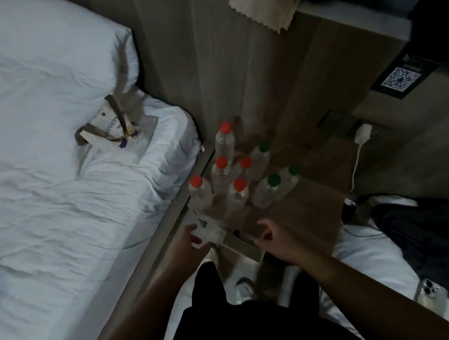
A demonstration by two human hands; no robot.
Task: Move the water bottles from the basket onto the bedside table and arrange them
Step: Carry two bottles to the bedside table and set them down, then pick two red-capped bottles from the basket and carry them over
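Eight clear plastic water bottles [238, 196], red- or green-capped, packed upright on brown wooden bedside table [307, 216], right of white-sheeted bed [49, 167]. Empty left hand [189, 241] and right hand [277, 238] at near edge, fingers loose, slightly spread, gripping nothing. Likely hazard: brushed near bottle toppling crowded neighbours.

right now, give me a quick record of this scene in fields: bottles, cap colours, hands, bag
surface: bedside table, between the bed and the wall
red-capped water bottles: five, standing on the table's bed side
green-capped water bottles: three, standing to their right
left hand: empty, fingers relaxed, at the table's near edge
right hand: empty, fingers loosely curled, at the near edge
tote bag: lying on the bed, by the pillow
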